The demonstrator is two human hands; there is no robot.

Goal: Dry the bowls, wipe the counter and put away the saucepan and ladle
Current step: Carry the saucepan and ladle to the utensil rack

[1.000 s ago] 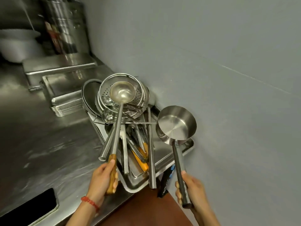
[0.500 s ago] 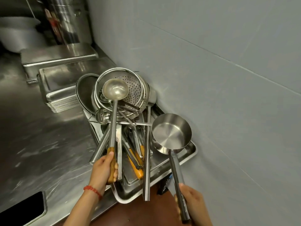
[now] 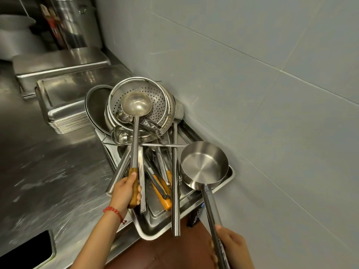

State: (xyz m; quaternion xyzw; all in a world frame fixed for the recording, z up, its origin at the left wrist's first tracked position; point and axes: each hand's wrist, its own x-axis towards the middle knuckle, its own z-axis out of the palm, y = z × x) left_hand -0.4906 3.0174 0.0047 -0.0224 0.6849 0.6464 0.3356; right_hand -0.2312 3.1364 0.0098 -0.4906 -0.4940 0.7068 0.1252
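My left hand [image 3: 126, 188] grips the wooden end of a steel ladle [image 3: 136, 105]. Its cup sits over the perforated colander [image 3: 155, 98] at the back of the utensil tray [image 3: 230, 172]. My right hand [image 3: 231, 247] holds the long handle of a small steel saucepan [image 3: 203, 166]. The pan hangs, mouth tilted toward me, over the tray's right corner close to the wall. The tray is crowded with several ladles, tongs and long handles.
The steel counter [image 3: 48, 171] spreads to the left, with a stack of flat trays [image 3: 64, 105] and a lidded pan behind it. A tall pot [image 3: 75, 22] and a white bowl [image 3: 13, 33] stand at the back. The tiled wall [image 3: 272, 94] closes the right side. A dark cut-out [image 3: 27, 251] sits at the counter's front left.
The saucepan has come down and left, closer over the tray's right corner. The ladle has stayed over the colander, with my left hand slightly further up its wooden grip.
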